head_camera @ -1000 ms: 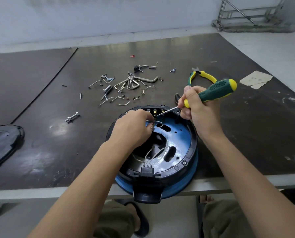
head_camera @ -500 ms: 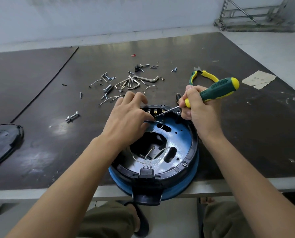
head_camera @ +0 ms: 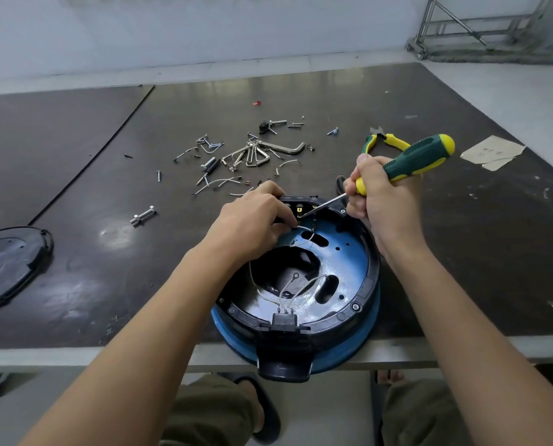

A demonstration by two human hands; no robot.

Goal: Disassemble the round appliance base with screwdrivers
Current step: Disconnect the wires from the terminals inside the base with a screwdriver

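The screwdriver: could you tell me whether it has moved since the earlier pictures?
No. The screwdriver tip still rests at the terminals on the round base far rim, gripped by the right hand.

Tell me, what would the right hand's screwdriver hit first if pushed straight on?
Likely the terminals on the round base rim, which the screwdriver tip nearly touches; the left hand, pinching a wire, sits just beyond. Depth unclear.

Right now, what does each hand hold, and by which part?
The right hand grips the green-and-yellow screwdriver by its handle, near the shaft. The left hand pinches a thin white wire near its end.
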